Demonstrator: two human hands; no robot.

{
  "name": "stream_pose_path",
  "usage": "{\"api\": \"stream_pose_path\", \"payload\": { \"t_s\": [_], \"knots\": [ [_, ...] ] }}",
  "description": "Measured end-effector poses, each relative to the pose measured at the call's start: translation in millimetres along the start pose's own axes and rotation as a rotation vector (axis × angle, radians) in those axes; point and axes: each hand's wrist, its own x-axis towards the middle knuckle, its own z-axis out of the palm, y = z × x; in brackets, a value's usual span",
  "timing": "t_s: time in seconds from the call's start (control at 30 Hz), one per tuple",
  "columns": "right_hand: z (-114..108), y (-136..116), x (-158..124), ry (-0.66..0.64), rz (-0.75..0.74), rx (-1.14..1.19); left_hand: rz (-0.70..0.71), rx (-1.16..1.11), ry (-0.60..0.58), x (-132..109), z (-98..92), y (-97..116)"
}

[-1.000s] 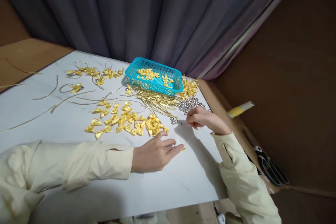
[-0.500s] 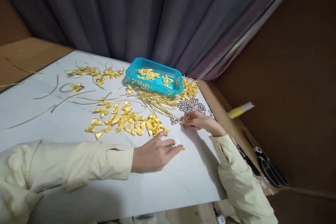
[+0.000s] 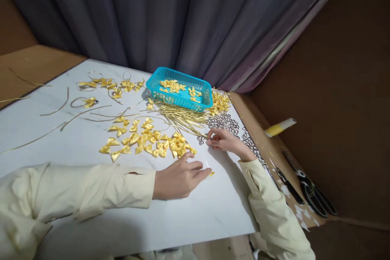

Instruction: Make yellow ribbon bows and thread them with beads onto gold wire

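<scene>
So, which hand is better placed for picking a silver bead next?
Probably the right hand: its fingertips are at the small silver bead cluster, beside the larger pile. The left hand is farther away, near the yellow satin bows.

Pale cream sleeves (image 3: 114,190), long, loosely creased (small slit (image 3: 133,173) by left cuff (image 3: 148,189)).

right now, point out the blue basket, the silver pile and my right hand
Blue basket (image 3: 180,102): head view, on its front wall.
Silver pile (image 3: 224,123): head view, near its middle.
Right hand (image 3: 228,142): head view, on its back.
</scene>
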Motion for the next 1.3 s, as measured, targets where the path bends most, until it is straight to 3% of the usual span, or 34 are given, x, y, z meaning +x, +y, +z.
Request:
{"api": "stream_pose_path", "payload": {
  "t_s": [0.27, 0.53, 0.87, 1.3],
  "knots": [
    [6, 1, -5, 0.159, -0.015, 0.077, -0.021, -0.039, -0.030, -1, 1.4, -1],
    [-8, 9, -10, 0.323, -0.056, 0.437, -0.175, -0.195, -0.037, 0, -7.3, 0],
    [-17, 10, -13, 0.295, -0.160, 0.943, -0.172, -0.250, -0.047, 1, -11.6, 0],
    [-18, 16, -8, 0.371, -0.099, 1.110, -0.190, -0.290, -0.030, 0, -11.6, -2]
  ]
}}
